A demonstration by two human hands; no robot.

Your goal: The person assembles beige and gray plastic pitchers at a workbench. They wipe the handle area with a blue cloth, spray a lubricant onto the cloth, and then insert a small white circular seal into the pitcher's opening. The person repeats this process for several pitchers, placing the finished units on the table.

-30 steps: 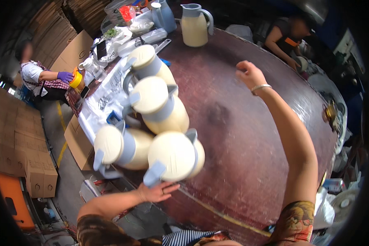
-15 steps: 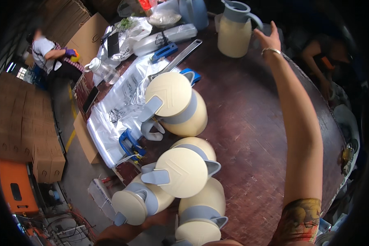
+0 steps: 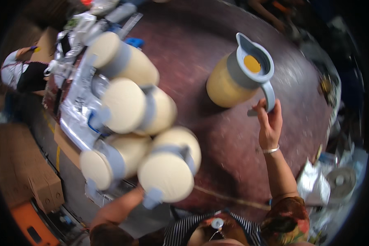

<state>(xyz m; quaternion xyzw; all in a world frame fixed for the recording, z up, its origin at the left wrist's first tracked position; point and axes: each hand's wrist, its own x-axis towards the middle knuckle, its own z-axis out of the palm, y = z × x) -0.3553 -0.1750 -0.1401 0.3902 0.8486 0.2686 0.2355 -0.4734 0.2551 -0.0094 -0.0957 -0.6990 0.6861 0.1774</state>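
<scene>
My right hand (image 3: 270,129) is closed on the grey handle of a lidless cream jug (image 3: 225,84). This jug has a grey collar and spout, tilts over the table, and shows a yellow-orange disc inside its mouth. My left forearm (image 3: 121,205) comes in at the lower left, and its hand is hidden behind the lidded jugs. Nearest to it is a cream jug with a round lid (image 3: 166,176). Beside that are another lidded jug (image 3: 96,170), a third lidded jug (image 3: 123,106) and a farther one (image 3: 141,67), all blurred by motion.
The dark red table (image 3: 229,147) has a curved edge on the right. Clear plastic bags (image 3: 76,119) and blue clamps lie along its left side. Cardboard boxes (image 3: 20,160) stand on the floor at left, near a person (image 3: 22,71). Another person's arm (image 3: 270,14) shows at the far edge.
My right hand has taken hold of the lidless jug's handle and brought the jug nearer from the table's far side. The whole view has shifted, and the lidded jugs appear farther left.
</scene>
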